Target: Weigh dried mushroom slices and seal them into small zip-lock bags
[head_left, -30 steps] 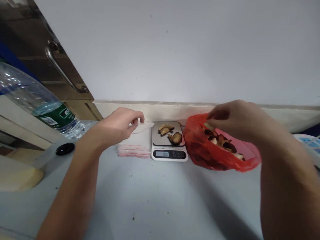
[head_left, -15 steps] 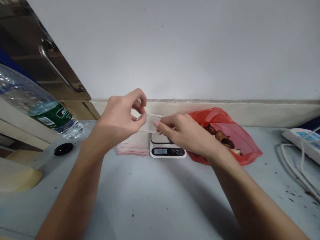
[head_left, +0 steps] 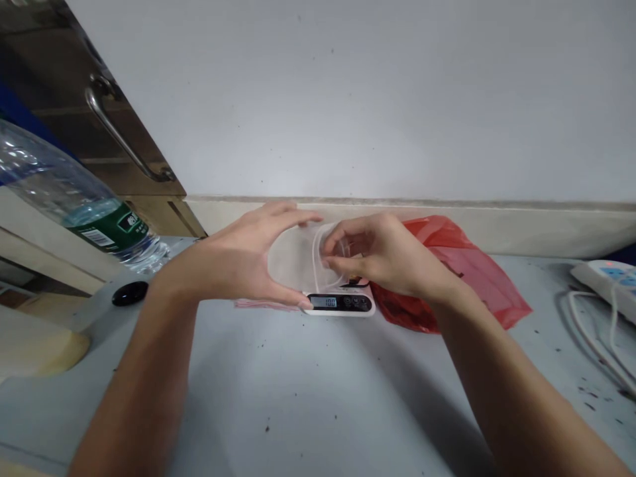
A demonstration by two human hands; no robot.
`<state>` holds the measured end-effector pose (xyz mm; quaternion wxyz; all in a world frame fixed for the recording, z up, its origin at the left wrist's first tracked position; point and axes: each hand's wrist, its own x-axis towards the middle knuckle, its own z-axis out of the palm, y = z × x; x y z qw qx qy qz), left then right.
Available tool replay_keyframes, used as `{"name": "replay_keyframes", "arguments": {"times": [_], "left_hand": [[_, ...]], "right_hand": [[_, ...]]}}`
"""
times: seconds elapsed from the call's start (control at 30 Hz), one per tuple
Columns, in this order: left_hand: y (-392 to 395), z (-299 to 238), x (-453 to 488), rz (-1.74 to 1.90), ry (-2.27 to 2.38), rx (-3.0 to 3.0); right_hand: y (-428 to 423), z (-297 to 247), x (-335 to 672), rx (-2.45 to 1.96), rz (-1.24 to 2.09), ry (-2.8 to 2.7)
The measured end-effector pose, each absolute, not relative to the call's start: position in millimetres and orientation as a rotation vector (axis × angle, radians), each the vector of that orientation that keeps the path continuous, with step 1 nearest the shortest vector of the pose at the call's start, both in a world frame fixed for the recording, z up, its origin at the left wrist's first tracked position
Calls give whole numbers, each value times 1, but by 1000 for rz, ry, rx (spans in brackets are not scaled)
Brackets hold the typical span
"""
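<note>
A clear plastic bag [head_left: 324,275] is held above a small white digital kitchen scale [head_left: 368,313], its pale rim bowed into a curve. My right hand [head_left: 380,255] pinches the bag between thumb and fingers. To the left, my left hand [head_left: 238,255] is open, thumb and fingers spread wide in a C beside the bag's rim. Its thumb tip overlaps the scale's front left corner in view; whether it touches is unclear. The scale's display is lit and appears to read 10.0. Partly hidden under my left hand lies a stack of red-edged clear bags [head_left: 265,305].
A red plastic bag [head_left: 477,271] lies right of the scale, its contents mostly hidden by my right arm. At left are a tilted water bottle [head_left: 112,225] and a black oval object [head_left: 130,293]. A power strip [head_left: 609,278] with white cable sits far right. A wall stands behind.
My left hand has gone from curled fingers at the clear bag to a wide spread. The bag has widened into a rounded shape, and my right hand has shifted slightly right.
</note>
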<state>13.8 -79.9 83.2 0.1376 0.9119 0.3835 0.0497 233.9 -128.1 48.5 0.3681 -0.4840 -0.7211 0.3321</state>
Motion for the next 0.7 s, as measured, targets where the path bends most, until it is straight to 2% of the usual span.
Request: {"name": "replay_keyframes", "arguments": {"times": [0.17, 0.33, 0.5, 0.7], "left_hand": [[-80, 81, 19, 139, 1041, 2620], [-77, 85, 20, 137, 1164, 2542], [-68, 84, 9, -13, 1216, 2550], [-65, 74, 11, -278, 1271, 2494]], "right_hand": [[-130, 48, 226, -1283, 683, -1912], [-130, 49, 224, -1337, 589, -1756], [-128, 44, 233, -1754, 331, -1828], [-125, 27, 235, -1844, 559, -2025]]}}
